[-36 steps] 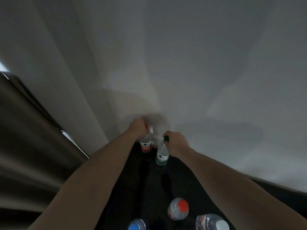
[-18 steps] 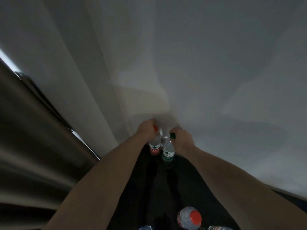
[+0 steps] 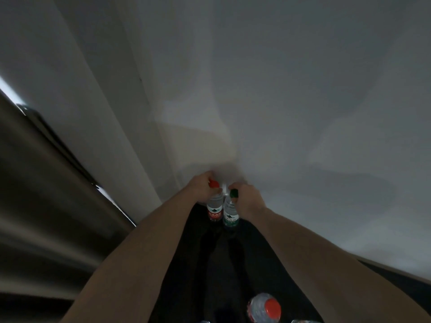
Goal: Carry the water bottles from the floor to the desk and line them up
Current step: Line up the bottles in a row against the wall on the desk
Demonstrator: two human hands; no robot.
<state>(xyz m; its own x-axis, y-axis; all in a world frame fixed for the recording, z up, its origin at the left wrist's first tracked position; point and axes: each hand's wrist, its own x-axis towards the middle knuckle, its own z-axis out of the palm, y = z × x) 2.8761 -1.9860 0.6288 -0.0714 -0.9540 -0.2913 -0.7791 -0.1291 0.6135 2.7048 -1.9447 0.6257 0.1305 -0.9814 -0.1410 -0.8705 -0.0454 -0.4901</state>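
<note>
A dark, almost black desk surface (image 3: 261,252) runs away from the camera to a pale, matte white wall (image 3: 303,101), and on the left a brownish, streaked panel (image 3: 46,217) (too blurred to say what it is) sits behind a white wall corner. The light is dim and the desk shows a faint sheen. At the far edge of the desk, close to the wall, two clear plastic bottles stand upright, touching or just beside each other. The left hand (image 3: 200,186) curls round the neck of the red-capped bottle (image 3: 214,206), which has a red label band; the right hand (image 3: 248,198) is closed round the neck of the green-capped bottle (image 3: 230,212), with a green label band. Both bare forearms stretch out over the desk. Near the bottom edge stands a third ribbed clear bottle with an orange-red cap (image 3: 264,307).
</note>
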